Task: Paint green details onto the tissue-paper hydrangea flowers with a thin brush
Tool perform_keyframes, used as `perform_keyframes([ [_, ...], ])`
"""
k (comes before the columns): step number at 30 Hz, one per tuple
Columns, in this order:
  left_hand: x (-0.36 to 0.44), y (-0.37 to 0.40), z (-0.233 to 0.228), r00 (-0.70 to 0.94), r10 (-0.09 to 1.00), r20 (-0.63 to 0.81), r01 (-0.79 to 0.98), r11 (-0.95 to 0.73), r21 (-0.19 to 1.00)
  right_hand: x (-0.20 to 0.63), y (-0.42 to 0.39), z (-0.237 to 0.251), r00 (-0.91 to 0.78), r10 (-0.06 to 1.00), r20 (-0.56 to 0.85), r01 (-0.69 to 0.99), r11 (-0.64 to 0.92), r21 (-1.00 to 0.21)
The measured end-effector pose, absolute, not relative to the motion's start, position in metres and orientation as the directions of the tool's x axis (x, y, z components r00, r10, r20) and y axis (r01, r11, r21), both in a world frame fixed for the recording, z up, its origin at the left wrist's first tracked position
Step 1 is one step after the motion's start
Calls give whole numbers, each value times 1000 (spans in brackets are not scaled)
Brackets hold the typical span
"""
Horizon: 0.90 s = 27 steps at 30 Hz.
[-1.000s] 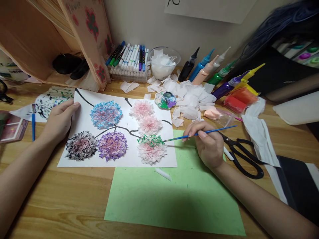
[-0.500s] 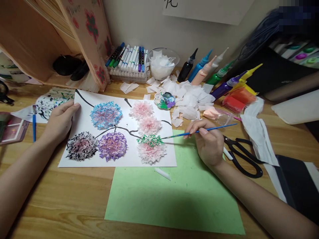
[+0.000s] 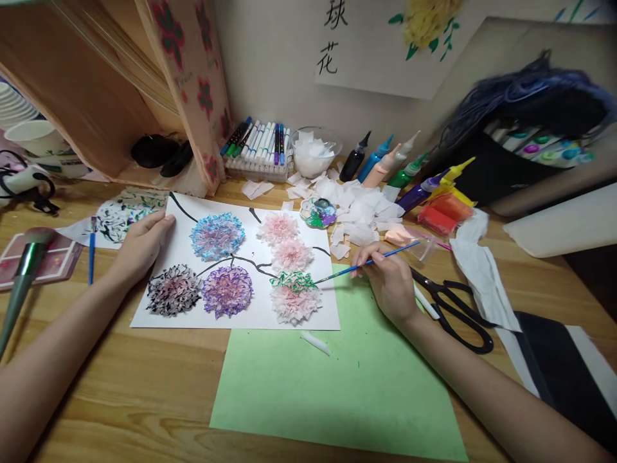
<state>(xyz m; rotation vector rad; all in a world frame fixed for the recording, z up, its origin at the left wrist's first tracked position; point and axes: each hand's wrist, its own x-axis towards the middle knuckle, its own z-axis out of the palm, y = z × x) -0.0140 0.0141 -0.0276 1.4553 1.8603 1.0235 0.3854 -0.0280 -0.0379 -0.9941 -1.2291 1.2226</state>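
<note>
A thin blue paintbrush [image 3: 369,262] is pinched in my right hand [image 3: 389,286]. Its tip is at the right side of the green-edged petals on a pink and white tissue flower [image 3: 295,303]. My left hand [image 3: 144,243] grips the left edge of the white paper [image 3: 250,314], thumb on top, its other fingers partly hidden. Blue-tipped [image 3: 218,236], black-tipped [image 3: 173,290] and purple-tipped [image 3: 227,291] flowers stand on that sheet among black painted branches, with two pink ones [image 3: 292,256] higher up. Just beyond the paper lies a flower-shaped palette [image 3: 318,212] with green, purple and dark paint.
Green paper [image 3: 337,392] lies partly under the white sheet. Black scissors [image 3: 453,302] rest right of my right hand. Tissue scraps [image 3: 361,209], paint bottles [image 3: 380,164], a glass bowl [image 3: 315,151] and markers [image 3: 260,145] stand behind. A makeup brush [image 3: 24,276] lies at left.
The camera view has tilted up, showing more of the wall poster and the makeup brush at left. Both hands keep their holds, and the brush tip stays by the green petals.
</note>
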Motion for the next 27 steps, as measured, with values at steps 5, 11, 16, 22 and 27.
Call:
perform_keyframes([
  [5,-9,12,-21,-257,965,-49,443,163,882,385,-24,-40,39,992,121,-162,126,-979],
  [11,-11,11,-21,-227,974,-17,459,122,880,384,-21,-43,70,987,142,-120,150,-981],
  [16,-17,12,-25,-196,981,16,470,80,879,386,-17,-43,125,954,273,175,250,-952],
  [22,-20,13,-27,-176,984,18,465,67,883,385,-15,-40,11,957,291,350,269,-897],
  [27,-20,14,-27,-181,983,-6,453,89,887,387,-12,-45,7,956,292,357,270,-894],
])
